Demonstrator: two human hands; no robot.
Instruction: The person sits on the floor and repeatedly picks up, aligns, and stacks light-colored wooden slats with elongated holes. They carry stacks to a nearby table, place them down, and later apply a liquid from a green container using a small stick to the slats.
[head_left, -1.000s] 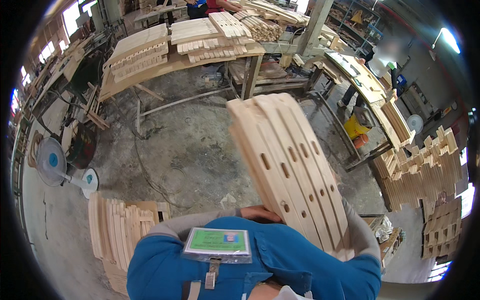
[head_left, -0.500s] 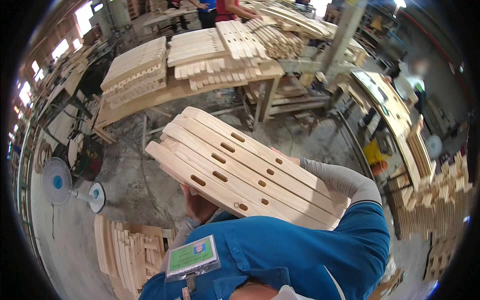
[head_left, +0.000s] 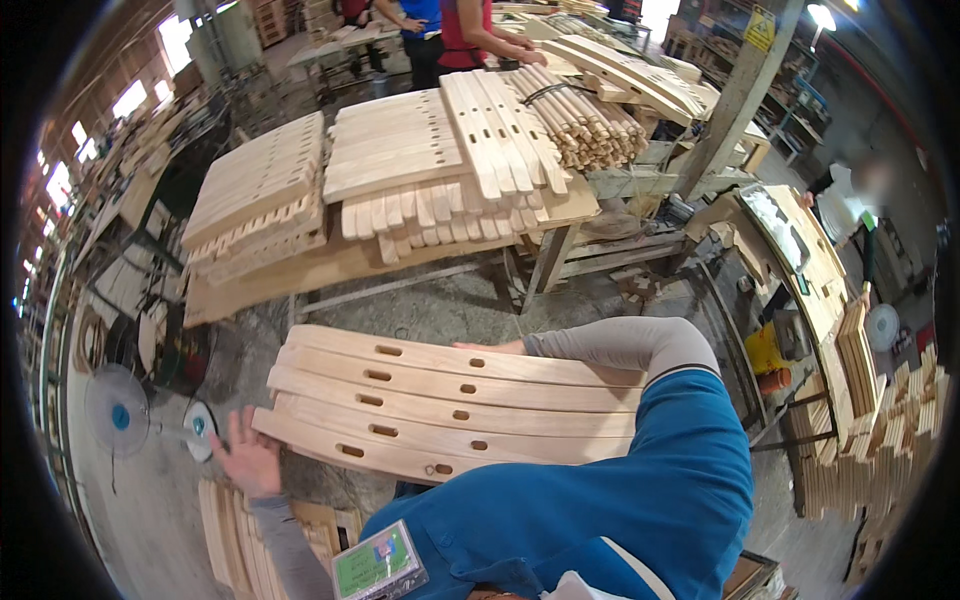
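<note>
Several pale wooden slats (head_left: 420, 405), lying side by side with slotted holes, are held across the front of my body. My right arm reaches around their far side, and my right hand (head_left: 495, 347) grips the far edge; most of its fingers are hidden. At the left ends of the slats, my left hand (head_left: 248, 455) is open with its fingers spread and nothing in it. Whether its edge touches the nearest slat I cannot tell.
Stacks of similar slats (head_left: 390, 150) lie on a wooden table (head_left: 250, 285) ahead. More wooden pieces (head_left: 225, 530) stand at lower left, near a white fan (head_left: 118, 412). A post (head_left: 740, 95) rises at right. Co-workers stand beyond the table and at a bench (head_left: 825, 290) on the right.
My left hand has let go of the slats' near edge and opened out at their left ends. The slats have swung from a slant to nearly level, and the table appears closer.
</note>
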